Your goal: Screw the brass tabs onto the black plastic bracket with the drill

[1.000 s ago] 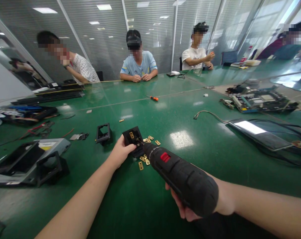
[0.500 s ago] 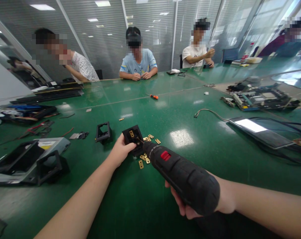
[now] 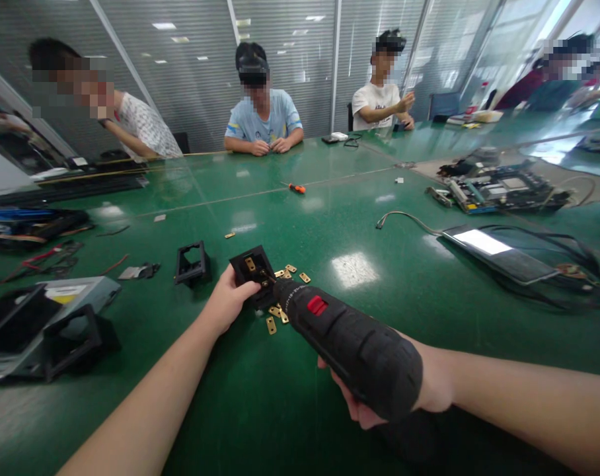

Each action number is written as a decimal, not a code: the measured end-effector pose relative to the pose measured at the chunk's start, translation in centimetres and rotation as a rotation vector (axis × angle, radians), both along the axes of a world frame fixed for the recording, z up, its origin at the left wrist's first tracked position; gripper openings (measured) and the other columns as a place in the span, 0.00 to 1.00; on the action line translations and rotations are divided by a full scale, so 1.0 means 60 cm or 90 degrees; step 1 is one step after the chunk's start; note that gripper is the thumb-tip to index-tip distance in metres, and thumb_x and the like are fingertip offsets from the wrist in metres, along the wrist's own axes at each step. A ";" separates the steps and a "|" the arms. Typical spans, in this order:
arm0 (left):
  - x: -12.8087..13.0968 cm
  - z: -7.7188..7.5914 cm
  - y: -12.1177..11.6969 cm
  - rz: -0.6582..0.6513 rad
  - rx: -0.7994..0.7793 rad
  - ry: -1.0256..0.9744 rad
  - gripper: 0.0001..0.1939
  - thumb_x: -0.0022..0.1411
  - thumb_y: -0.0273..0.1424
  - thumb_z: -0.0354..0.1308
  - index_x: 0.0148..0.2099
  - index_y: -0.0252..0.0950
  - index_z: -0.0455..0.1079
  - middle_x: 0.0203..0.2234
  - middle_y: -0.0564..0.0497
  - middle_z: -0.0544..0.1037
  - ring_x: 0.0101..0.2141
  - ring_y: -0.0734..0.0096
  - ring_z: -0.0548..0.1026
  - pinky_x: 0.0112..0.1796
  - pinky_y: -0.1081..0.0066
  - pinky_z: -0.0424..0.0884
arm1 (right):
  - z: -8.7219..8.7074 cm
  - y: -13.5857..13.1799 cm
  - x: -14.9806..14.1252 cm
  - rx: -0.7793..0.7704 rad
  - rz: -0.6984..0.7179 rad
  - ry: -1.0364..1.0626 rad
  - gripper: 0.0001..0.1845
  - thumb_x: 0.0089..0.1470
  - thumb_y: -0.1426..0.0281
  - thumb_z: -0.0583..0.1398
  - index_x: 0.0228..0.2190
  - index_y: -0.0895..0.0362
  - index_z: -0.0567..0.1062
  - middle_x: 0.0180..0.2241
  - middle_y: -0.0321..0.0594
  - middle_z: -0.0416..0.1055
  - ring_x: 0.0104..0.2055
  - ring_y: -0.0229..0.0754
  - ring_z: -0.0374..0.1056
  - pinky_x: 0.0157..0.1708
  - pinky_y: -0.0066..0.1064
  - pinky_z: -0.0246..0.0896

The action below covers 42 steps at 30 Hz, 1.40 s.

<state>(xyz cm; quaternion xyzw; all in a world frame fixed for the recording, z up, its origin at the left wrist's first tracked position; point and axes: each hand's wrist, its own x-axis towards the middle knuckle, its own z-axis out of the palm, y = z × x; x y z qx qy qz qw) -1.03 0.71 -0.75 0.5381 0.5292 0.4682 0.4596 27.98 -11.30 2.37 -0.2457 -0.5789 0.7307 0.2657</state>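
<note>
Gripping the black bracket (image 3: 253,272), left hand (image 3: 229,301); right hand (image 3: 374,403) clasps driver (image 3: 347,344) mid-table (image 3: 379,317).

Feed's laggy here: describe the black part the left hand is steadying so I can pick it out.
On the green table, find the left hand. It grips a square black housing, the screwdriver tip inside. Unlike the empty black frame beside it, brass plates surround it.

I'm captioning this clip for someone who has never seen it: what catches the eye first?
The big black electric screwdriver dominates the foreground, gripped in the right hand, its tip at a small black plastic housing that the left hand steadies on the green table. Small brass plates lie scattered beside the housing. Across the table sit other people, and a circuit board lies at far right.
</note>
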 end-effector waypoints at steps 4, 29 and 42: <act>-0.003 -0.007 0.003 -0.007 -0.019 -0.034 0.24 0.45 0.33 0.71 0.47 0.39 0.75 0.43 0.49 0.83 0.45 0.53 0.81 0.50 0.54 0.76 | 0.009 0.000 0.000 -0.003 0.002 -0.003 0.28 0.40 0.59 0.80 0.39 0.60 0.80 0.35 0.40 0.79 0.38 0.46 0.77 0.39 0.38 0.74; 0.001 0.000 0.000 -0.012 0.002 0.007 0.26 0.45 0.32 0.70 0.49 0.37 0.73 0.44 0.48 0.83 0.47 0.52 0.80 0.55 0.51 0.72 | 0.005 0.001 0.000 -0.015 0.009 0.014 0.25 0.47 0.55 0.77 0.37 0.60 0.79 0.31 0.38 0.78 0.35 0.44 0.77 0.39 0.38 0.74; 0.007 0.014 -0.005 -0.006 0.008 0.039 0.25 0.44 0.33 0.69 0.46 0.36 0.73 0.42 0.48 0.83 0.46 0.50 0.80 0.53 0.51 0.74 | 0.011 -0.002 -0.007 -0.007 -0.007 0.040 0.33 0.30 0.63 0.83 0.37 0.60 0.78 0.31 0.35 0.78 0.33 0.40 0.74 0.36 0.31 0.71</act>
